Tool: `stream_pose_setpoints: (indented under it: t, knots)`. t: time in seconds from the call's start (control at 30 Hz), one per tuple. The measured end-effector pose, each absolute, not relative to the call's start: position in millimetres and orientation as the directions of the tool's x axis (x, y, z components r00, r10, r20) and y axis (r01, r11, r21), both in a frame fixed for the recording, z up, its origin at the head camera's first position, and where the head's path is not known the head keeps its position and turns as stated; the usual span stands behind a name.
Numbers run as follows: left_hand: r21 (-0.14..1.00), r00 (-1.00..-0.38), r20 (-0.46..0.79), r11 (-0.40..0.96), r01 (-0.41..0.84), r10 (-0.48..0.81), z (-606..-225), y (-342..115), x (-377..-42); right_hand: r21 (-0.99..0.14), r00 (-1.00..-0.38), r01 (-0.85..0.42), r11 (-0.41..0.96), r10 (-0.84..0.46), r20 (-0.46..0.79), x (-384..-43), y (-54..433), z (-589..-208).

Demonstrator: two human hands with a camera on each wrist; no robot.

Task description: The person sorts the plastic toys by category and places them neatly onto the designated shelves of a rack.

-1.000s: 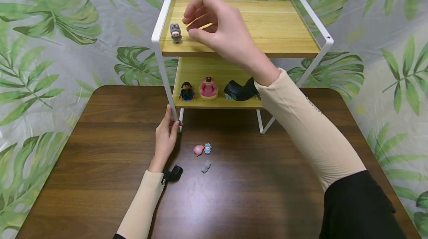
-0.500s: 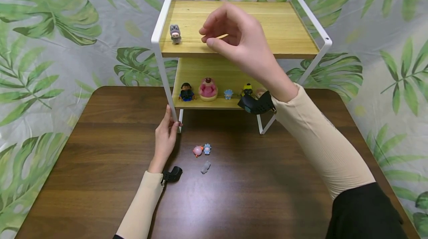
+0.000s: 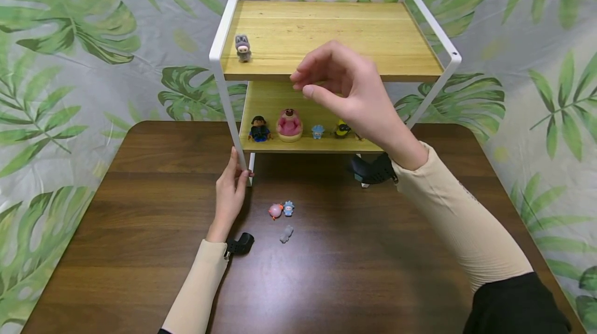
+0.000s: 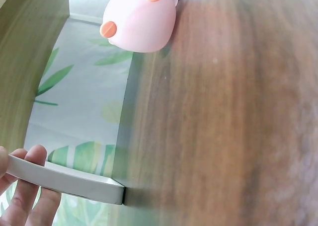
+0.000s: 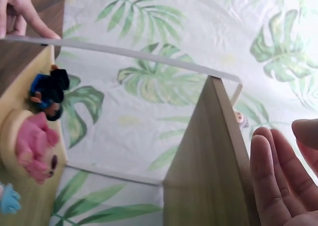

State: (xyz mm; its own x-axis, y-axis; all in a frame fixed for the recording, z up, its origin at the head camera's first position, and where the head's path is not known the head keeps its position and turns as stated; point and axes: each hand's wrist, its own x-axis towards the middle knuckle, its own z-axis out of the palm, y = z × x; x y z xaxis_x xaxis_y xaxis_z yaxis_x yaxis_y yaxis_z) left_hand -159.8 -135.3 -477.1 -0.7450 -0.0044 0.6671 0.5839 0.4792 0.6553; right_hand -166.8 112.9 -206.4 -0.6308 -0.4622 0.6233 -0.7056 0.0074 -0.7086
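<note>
My left hand [image 3: 229, 189] grips the lower left leg of the white-framed shelf [image 3: 333, 69]; in the left wrist view its fingers [image 4: 21, 201] wrap the white metal bar. My right hand [image 3: 342, 82] hovers before the front edge of the top board, fingers loosely curved, thumb apart, holding nothing. A grey rabbit-eared figurine [image 3: 243, 48] stands at the left of the top board. Along the lower board stand a dark-haired toy figure [image 3: 259, 129], a pink bear figurine [image 3: 289, 125], a small blue figurine [image 3: 317, 131] and a yellow-and-black figurine [image 3: 342, 128], partly hidden by the right wrist.
On the brown table [image 3: 154, 251] before the shelf lie a pink round toy [image 3: 275, 211] with orange parts, a light-blue figurine [image 3: 288, 208] and a small grey translucent figurine [image 3: 286, 234]. A leaf-patterned cloth [image 3: 56, 64] hangs behind.
My right hand has drawn away from the grey rabbit-eared figurine, moving right and down toward me, uncovering the blue figurine on the lower board. The left hand keeps its hold on the leg.
</note>
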Motion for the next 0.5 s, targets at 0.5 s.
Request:
stream_pose_setpoints:
  t: [0.5]
  knots:
    - [0.650, -0.738, 0.674, 0.484, 0.587, -0.010, -478, -135, -160, -0.748, -0.649, -0.664, 0.021, -0.514, 0.561, -156, 120, -250]
